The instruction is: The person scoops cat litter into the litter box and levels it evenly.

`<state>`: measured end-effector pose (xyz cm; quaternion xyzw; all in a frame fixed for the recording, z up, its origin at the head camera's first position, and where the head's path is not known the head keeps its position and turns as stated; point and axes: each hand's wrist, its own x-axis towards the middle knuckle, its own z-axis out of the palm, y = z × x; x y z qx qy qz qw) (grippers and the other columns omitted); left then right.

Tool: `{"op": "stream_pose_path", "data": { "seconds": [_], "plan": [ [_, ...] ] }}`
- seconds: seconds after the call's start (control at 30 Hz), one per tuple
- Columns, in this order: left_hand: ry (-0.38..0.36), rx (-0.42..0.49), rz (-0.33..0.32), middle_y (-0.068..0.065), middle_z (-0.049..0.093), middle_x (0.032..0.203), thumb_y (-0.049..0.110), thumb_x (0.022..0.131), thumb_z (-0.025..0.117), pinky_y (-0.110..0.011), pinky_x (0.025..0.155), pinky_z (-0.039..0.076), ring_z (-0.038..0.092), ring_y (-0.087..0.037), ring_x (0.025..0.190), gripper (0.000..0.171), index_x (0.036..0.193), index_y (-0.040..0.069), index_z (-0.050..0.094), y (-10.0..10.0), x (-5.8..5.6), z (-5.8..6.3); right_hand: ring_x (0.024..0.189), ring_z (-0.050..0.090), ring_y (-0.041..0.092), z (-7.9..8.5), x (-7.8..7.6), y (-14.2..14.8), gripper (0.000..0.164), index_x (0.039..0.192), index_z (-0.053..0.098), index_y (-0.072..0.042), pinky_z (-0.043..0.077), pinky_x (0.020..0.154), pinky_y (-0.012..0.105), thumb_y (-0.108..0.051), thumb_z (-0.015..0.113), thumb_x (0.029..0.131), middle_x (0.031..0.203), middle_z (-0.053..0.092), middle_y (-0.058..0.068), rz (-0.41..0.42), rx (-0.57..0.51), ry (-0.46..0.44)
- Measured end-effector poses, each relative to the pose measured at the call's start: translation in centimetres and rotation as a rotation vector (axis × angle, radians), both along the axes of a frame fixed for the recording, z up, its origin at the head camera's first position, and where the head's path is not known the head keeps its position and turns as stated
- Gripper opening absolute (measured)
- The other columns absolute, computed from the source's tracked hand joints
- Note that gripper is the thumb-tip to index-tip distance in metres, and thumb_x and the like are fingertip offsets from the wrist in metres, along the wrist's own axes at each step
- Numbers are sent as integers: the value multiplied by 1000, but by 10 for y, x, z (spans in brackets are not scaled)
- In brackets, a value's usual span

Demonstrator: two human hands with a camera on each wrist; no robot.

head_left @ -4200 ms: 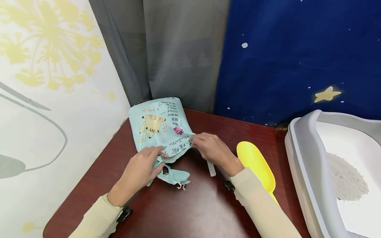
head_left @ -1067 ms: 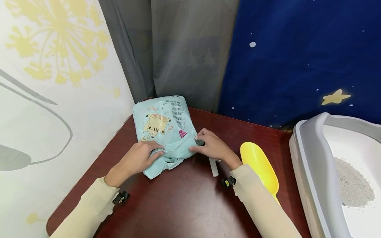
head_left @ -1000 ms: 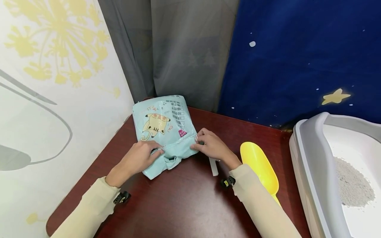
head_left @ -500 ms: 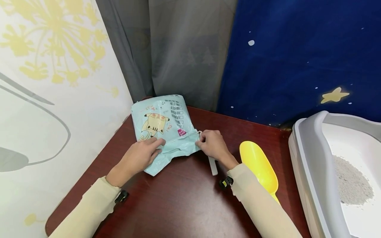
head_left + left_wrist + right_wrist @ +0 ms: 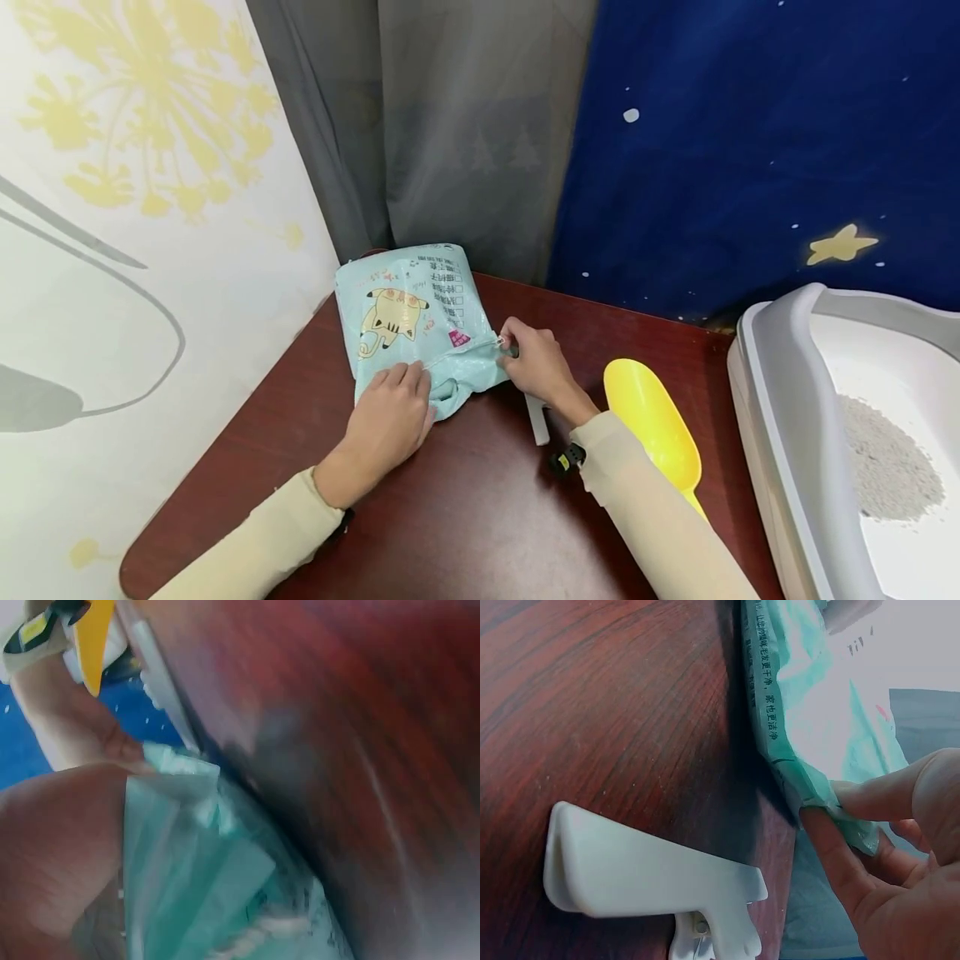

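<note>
A light-blue bag of cat litter (image 5: 405, 300), printed with a cartoon cat, lies at the table's back left corner. Its torn mouth is folded over toward the cat print. My left hand (image 5: 390, 412) grips the left part of that fold, its fingers over the top; the left wrist view, blurred, has the bag's film (image 5: 187, 862) against the hand. At the fold's right end, my right hand (image 5: 536, 358) pinches the corner between thumb and fingers, which the right wrist view shows closely. Just below the right hand, a white sealing clip (image 5: 645, 870) lies on the table.
To the right of the right forearm lies a yellow scoop (image 5: 652, 417). Farther right stands a grey-rimmed litter box (image 5: 780, 433) with a heap of grey litter (image 5: 888, 458) inside. The dark red table (image 5: 465, 500) meets a white patterned wall (image 5: 150, 333) on the left and curtains behind.
The bag's torn flap, lying toward me at first, has been folded over. My left hand has since turned and moved nearer, over the left side of the fold. The right hand keeps its corner.
</note>
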<state>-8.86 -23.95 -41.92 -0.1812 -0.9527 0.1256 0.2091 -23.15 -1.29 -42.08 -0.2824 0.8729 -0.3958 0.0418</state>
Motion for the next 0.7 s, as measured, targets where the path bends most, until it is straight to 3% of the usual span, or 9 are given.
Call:
{"op": "stream_pose_path", "data": {
  "seconds": [0.07,0.13,0.23,0.3,0.37,0.47,0.7],
  "plan": [
    [-7,-32,40,-18,71,107,55,85,89,-41,89,57,69,-33,97,71,111,-9,71,6,2,-1,66,52,19,0,0,0,23,95,59,-13,44,61,34,1,78,94,74,56,1,5,-1,3],
    [14,-47,60,-16,67,99,62,76,94,-39,85,57,67,-30,91,82,110,-8,67,12,1,-3,66,52,18,0,1,-1,23,96,60,-14,43,61,34,2,77,94,75,56,1,14,-6,12],
    [86,-38,64,-12,56,85,36,84,92,-34,69,53,60,-27,76,51,95,-4,62,17,-4,-9,67,52,19,-3,3,-1,24,99,59,-15,44,62,36,5,72,95,81,60,0,39,-14,58],
    [134,-15,52,-11,49,80,12,91,79,-33,60,49,54,-25,69,25,86,-2,59,18,-8,-13,69,53,20,-6,4,-1,24,100,60,-15,46,64,39,8,67,95,84,63,1,62,-12,108],
    [164,6,33,-11,44,77,-6,93,63,-32,55,44,49,-25,64,21,75,1,55,18,-11,-16,73,57,21,-8,6,-1,25,102,63,-14,49,67,41,10,63,95,89,67,1,85,-5,165],
    [160,22,-13,-11,45,76,-10,91,58,-33,54,44,49,-26,63,26,68,1,57,16,-14,-17,78,64,22,-11,8,-1,29,107,72,-13,55,69,44,11,60,97,93,69,3,122,12,249],
    [49,37,-83,-12,56,79,-8,85,73,-36,56,49,57,-30,68,18,71,0,69,8,-17,-10,87,64,25,-9,11,4,42,129,81,-18,58,75,39,5,64,98,110,66,9,259,177,425]
  ]
}}
